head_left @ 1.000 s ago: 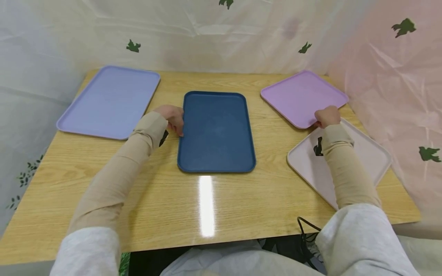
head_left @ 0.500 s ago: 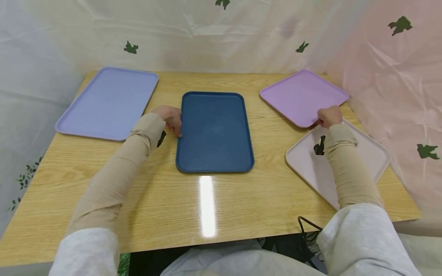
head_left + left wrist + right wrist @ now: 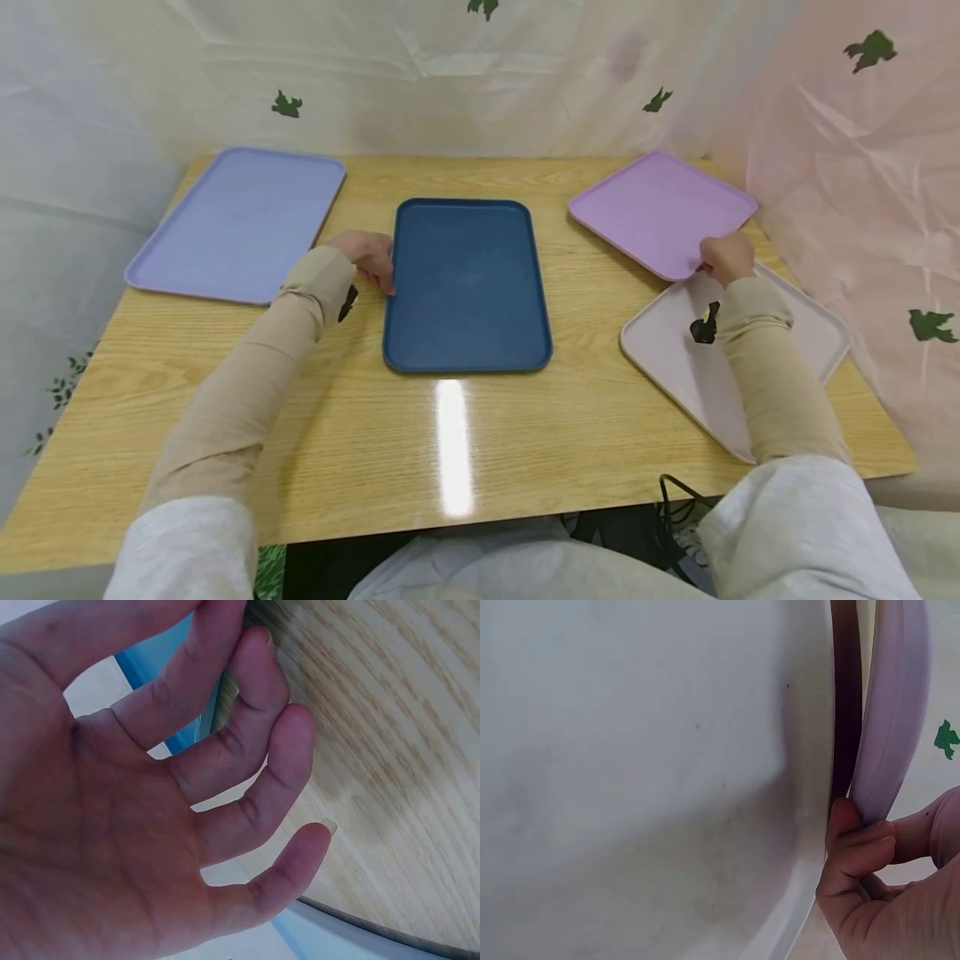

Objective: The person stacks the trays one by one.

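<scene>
**One corner pinch holds the purple tray [image 3: 662,208]**

The right hand [image 3: 727,257] pinches the tray's near corner between thumb and fingers, right beside the far corner of the pale pink tray [image 3: 686,375]. With so little of the rim held, the purple tray could twist or slip out of the fingers if pulled, and its edge might catch the pale rim and shove that tray askew. The left hand [image 3: 367,257] is at the left rim of the navy tray [image 3: 468,283], mid-table; its thumb and index tips are cut off in the wrist view, so whether it grips cannot be told. A sideways push there could skew the navy tray.

The right sleeve [image 3: 776,392] crosses the pale tray and hides part of it. Pink sheeting [image 3: 832,167] hangs close to the purple tray's right corner, leaving little room there. Well to the left lies a lavender-blue tray [image 3: 240,225].
</scene>
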Demonstrator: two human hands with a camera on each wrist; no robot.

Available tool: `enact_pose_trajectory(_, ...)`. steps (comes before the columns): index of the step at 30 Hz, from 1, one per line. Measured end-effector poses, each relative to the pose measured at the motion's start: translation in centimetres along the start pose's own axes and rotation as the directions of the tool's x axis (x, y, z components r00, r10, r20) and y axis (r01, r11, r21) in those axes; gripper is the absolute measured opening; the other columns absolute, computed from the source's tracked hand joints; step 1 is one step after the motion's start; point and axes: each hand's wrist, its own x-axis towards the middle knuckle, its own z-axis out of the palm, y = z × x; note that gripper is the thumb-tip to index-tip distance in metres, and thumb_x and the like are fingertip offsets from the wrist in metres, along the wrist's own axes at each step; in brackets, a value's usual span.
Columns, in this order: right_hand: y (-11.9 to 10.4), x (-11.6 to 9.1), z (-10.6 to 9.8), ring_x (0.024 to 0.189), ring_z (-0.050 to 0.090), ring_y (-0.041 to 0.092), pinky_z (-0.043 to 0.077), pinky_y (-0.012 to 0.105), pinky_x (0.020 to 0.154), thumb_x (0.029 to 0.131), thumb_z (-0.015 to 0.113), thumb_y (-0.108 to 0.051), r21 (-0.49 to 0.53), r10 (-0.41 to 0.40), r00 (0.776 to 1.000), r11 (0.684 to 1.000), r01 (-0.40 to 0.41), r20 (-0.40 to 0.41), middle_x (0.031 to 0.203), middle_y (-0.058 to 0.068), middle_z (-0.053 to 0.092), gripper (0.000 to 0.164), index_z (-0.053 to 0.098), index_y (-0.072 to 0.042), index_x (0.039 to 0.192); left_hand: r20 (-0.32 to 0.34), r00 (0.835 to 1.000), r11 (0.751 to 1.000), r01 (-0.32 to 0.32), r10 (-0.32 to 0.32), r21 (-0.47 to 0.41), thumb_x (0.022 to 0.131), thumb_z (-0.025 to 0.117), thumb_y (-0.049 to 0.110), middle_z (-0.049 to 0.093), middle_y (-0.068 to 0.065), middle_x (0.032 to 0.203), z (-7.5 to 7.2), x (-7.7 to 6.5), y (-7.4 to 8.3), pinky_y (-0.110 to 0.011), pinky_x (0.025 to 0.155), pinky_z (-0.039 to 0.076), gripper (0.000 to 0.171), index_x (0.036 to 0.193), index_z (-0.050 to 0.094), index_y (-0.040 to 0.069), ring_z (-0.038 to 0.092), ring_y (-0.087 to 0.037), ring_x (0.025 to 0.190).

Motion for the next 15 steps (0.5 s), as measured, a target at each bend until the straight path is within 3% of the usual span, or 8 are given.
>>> enact_pose_trajectory(3, 0.3, -0.2, -0.2, 0.045, 0.049, 0.005, 0.044, 0.019, 0.046, 0.073, 0.04, -0.007, 0.014, 0.008, 1.0, 1.0, -0.008, 0.01, 0.053, -0.007, 0.046, 0.009, 0.042, -0.004, 0.082, -0.004, 1.0, 1.0, 0.006, -0.006, 0.01, 0.086, 0.066, 0.021, 0.062, -0.001, 0.081, 0.1, -0.1, 0.1, -0.031, 0.086, 0.049, 0.019, 0.09, 0.066, 0.002, 0.058, -0.014, 0.083)
enact_pose_trajectory(6, 0.4, -0.4, -0.4, 0.044, 0.048, 0.006, 0.043, 0.021, 0.046, 0.072, 0.04, -0.006, 0.005, 0.0, 1.0, 1.0, 0.0, 0.02, 0.047, -0.008, 0.047, 0.005, 0.045, -0.006, 0.074, -0.039, 0.998, 0.999, 0.044, -0.043, 0.03, 0.088, 0.063, 0.028, 0.057, 0.0, 0.077, 0.1, -0.4, 0.2, -0.027, 0.074, 0.046, 0.023, 0.085, 0.061, 0.005, 0.052, -0.013, 0.074)
enact_pose_trajectory(9, 0.4, -0.6, -0.5, 0.043, 0.047, 0.008, 0.042, 0.023, 0.045, 0.071, 0.04, -0.004, -0.01, -0.015, 0.999, 1.0, 0.015, 0.031, 0.043, -0.007, 0.047, 0.012, 0.047, -0.009, 0.063, -0.106, 0.991, 0.996, 0.087, -0.085, 0.011, 0.09, 0.061, 0.034, 0.059, -0.007, 0.087, -0.1, -0.9, 0.4, -0.029, 0.07, 0.041, 0.03, 0.096, 0.057, 0.004, 0.05, -0.017, 0.077)
enact_pose_trajectory(11, 0.5, -0.8, -0.5, 0.043, 0.046, 0.009, 0.041, 0.023, 0.045, 0.071, 0.04, -0.004, -0.032, -0.021, 0.999, 0.999, 0.022, 0.038, 0.041, -0.007, 0.046, 0.02, 0.048, -0.012, 0.055, -0.145, 0.984, 0.995, 0.101, -0.103, -0.019, 0.091, 0.059, 0.034, 0.062, -0.016, 0.102, -0.2, -1.2, 0.7, -0.034, 0.075, 0.043, 0.039, 0.109, 0.055, 0.0, 0.053, -0.023, 0.086)
enact_pose_trajectory(15, 0.6, -1.2, -0.3, 0.042, 0.045, 0.009, 0.039, 0.023, 0.044, 0.071, 0.039, -0.003, -0.036, -0.005, 0.998, 0.999, 0.007, 0.055, 0.04, -0.007, 0.045, 0.029, 0.048, -0.015, 0.046, -0.199, 0.974, 0.994, 0.1, -0.105, -0.035, 0.092, 0.057, 0.036, 0.052, -0.023, 0.132, -0.4, -1.3, 1.4, -0.046, 0.095, 0.044, 0.06, 0.135, 0.041, -0.003, 0.051, -0.034, 0.117)
